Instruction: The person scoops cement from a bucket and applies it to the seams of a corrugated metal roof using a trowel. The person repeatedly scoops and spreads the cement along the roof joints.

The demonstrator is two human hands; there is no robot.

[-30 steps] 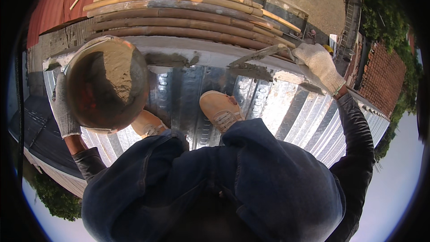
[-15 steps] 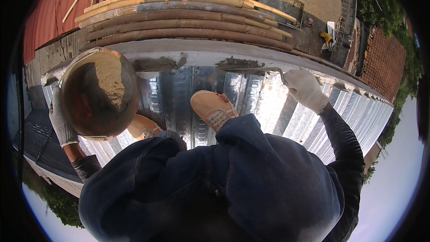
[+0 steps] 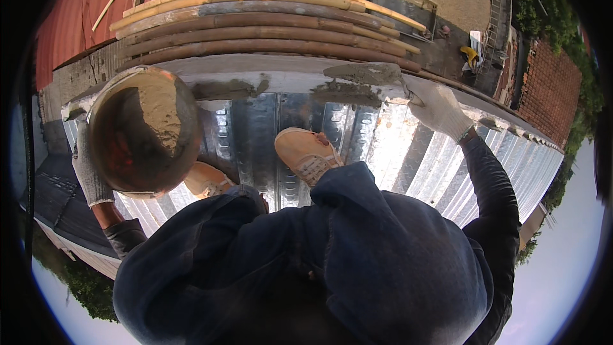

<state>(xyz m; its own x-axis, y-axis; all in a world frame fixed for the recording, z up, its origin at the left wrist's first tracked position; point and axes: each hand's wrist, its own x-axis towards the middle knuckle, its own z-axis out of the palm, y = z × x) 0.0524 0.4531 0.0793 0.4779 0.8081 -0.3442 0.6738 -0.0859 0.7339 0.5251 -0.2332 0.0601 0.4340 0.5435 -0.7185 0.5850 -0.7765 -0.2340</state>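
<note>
Grey-brown mortar (image 3: 161, 115), lumpy and grainy, clings to one side inside a deep, round, dark bucket (image 3: 115, 137) with a smeared pale rim. Along the bucket's left outer side lies the left hand (image 3: 90, 169) in a grey knitted glove, palm against the curve; its fingers are partly hidden, so how firmly it grips cannot be told. The right hand (image 3: 440, 110), in an off-white knitted glove, is closed around the handle end of a mortar-coated trowel (image 3: 364, 73), whose blade is over the smooth grey wall ledge (image 3: 287, 82), just beyond a ragged wet mortar patch (image 3: 348, 94). Under the tan lace-up shoes (image 3: 305, 153) spreads shiny ribbed metal roofing (image 3: 255, 134). Beyond the ledge run jointed brown bamboo poles (image 3: 255, 35), with red corrugated roofing (image 3: 76, 32) at left and orange-brown roof tiles (image 3: 552, 96) at right.
</note>
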